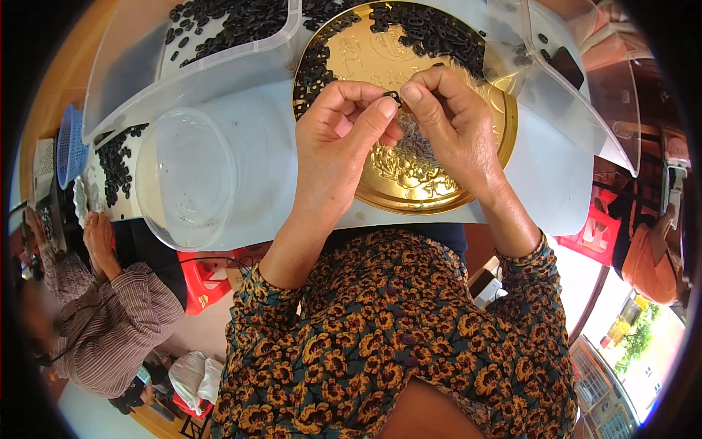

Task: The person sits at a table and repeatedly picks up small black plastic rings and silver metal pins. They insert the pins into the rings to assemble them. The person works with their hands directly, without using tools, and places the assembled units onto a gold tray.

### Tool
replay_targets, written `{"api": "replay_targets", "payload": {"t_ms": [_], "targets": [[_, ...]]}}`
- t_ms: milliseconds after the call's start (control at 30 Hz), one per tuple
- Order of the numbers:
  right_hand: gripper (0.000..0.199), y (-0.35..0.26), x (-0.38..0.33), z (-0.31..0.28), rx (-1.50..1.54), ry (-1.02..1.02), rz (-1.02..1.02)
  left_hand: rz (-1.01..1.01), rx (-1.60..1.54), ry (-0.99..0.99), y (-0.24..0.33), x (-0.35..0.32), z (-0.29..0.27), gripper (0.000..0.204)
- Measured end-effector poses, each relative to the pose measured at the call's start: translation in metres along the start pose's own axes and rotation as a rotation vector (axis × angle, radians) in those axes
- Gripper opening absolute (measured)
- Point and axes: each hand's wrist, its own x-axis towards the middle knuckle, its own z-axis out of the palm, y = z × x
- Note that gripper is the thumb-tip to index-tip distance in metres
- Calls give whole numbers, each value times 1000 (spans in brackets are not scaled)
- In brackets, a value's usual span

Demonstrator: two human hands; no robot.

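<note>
A small black piece (393,96) is pinched between the thumb and forefinger of the left hand (340,132), just beside the fingertips of the right hand (457,128). The right thumb and forefinger are narrow together; I cannot tell whether they also hold something. Both hands are above the round golden tray (355,62), near the table's (267,139) near edge. Small grey parts (415,144) lie partly behind the hands; more black pieces (431,33) lie along the tray's far rim.
</note>
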Motion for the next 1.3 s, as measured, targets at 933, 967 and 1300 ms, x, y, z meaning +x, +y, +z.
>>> {"api": "replay_targets", "payload": {"t_ms": [933, 967, 1300], "targets": [[13, 8, 12, -23, -434, -112, -477, -95, 55, -83, 4, 7, -8, 12], [13, 9, 12, -23, -448, -113, -504, -93, 55, -86, 4, 7, -8, 12], [11, 0, 17, -34, -495, -267, -529, -70, 100, -112, 8, 6, -5, 9]]}}
